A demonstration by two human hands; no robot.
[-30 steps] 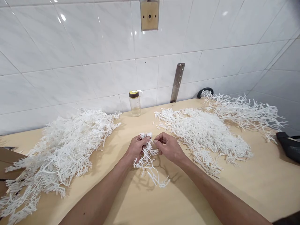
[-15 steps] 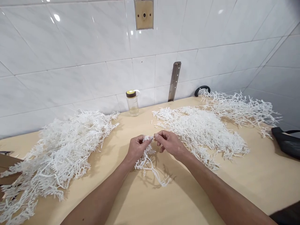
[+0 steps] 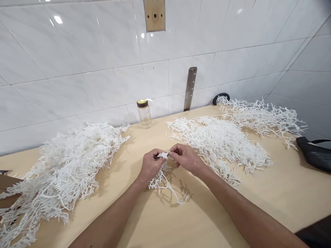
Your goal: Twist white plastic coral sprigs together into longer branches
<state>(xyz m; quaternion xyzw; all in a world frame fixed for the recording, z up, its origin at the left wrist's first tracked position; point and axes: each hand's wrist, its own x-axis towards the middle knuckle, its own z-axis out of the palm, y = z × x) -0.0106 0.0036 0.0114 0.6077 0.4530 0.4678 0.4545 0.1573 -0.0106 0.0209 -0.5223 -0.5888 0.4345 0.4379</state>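
My left hand (image 3: 152, 165) is closed on a white branching plastic sprig (image 3: 163, 156), its thumb pressed on top. Against the sprig's right end, my right hand (image 3: 184, 157) pinches with thumb and forefinger. The two hands nearly meet at the fingertips. Below them, a small tangle of white branched strands (image 3: 162, 184) hangs or lies over the table; whether it joins the held sprig is hidden by my left hand. To the right is a dense pile of short white pieces (image 3: 219, 141).
A large heap of white branched strands (image 3: 77, 168) covers the table's left, over a brown cardboard piece (image 3: 9, 187). Longer white branches (image 3: 261, 115) lie back right. A lidded clear jar (image 3: 144, 115), a metal strip (image 3: 190, 89), a black ring (image 3: 221, 98) and a black object (image 3: 314, 155) stand around.
My right fingertips have come closer to the left hand, and the sprig's end now shows between them. The view has shifted slightly to the right.
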